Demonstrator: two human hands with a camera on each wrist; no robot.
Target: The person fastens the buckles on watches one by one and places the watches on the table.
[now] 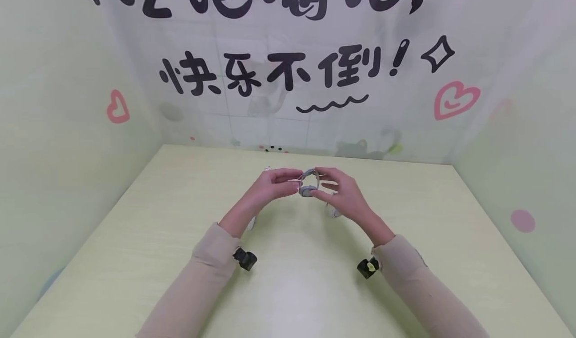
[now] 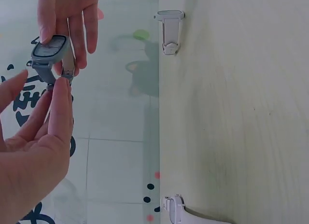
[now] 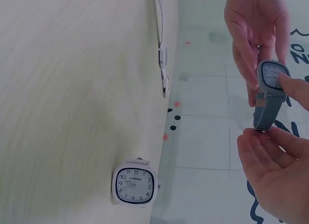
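Between both hands, raised above the table, is a grey-blue wristwatch (image 1: 308, 192) with a rounded square face, its strap looped round. My right hand (image 1: 345, 193) grips it, thumb on the watch face and fingers at the strap's upper part. From the other side my left hand (image 1: 275, 185) holds the strap with its fingertips, seen near the strap's lower end in the left wrist view. In the right wrist view, a white wristwatch (image 3: 135, 185) lies face up on the table below the right hand. A second white watch (image 2: 176, 210) lies below the left hand, mostly hidden in the head view.
The pale table (image 1: 288, 278) ends at a printed backdrop (image 1: 288, 123) with black lettering. Side walls (image 1: 517, 168) of the same sheeting stand left and right. A small black camera (image 1: 245, 259) is strapped at the left wrist, another camera (image 1: 369, 267) at the right.
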